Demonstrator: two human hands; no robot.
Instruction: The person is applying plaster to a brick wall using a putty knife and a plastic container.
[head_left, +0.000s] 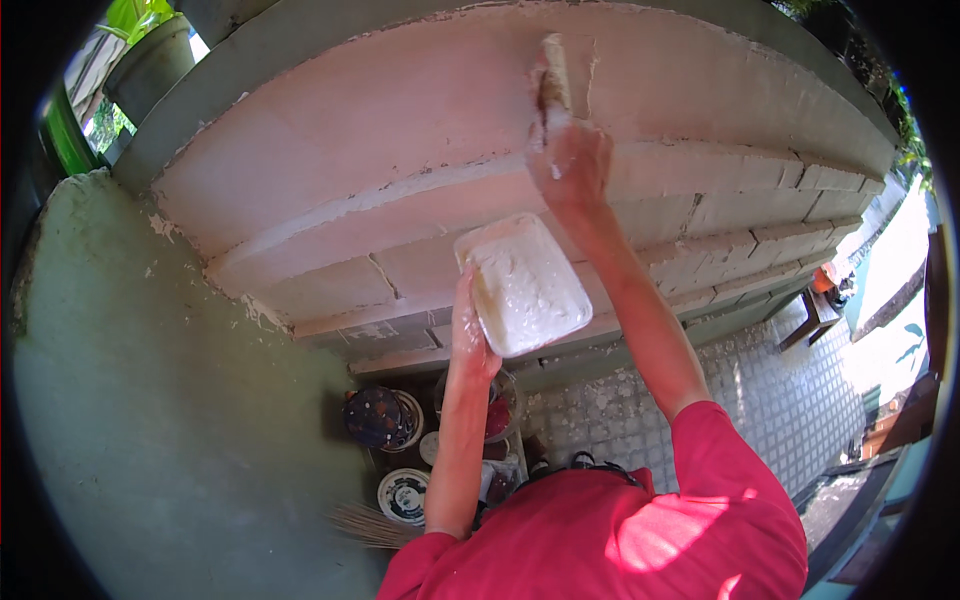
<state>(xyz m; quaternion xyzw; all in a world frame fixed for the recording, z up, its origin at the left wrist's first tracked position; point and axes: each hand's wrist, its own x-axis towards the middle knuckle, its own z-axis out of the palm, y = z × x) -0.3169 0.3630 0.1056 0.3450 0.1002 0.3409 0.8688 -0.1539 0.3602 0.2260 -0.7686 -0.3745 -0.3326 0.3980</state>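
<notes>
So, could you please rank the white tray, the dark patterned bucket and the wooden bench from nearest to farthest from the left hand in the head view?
1. White tray: held by the left hand.
2. Dark patterned bucket: below, on the floor.
3. Wooden bench: far right.

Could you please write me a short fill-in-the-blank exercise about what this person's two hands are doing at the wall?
1. The left hand holds a flat board loaded with ____ plaster.
2. The right hand presses a putty knife against the ____.
3. The person's sleeve is ____ in colour.
4. On the floor below the left forearm stand several paint ____.

Missing words: white; wall; red; cans
</notes>
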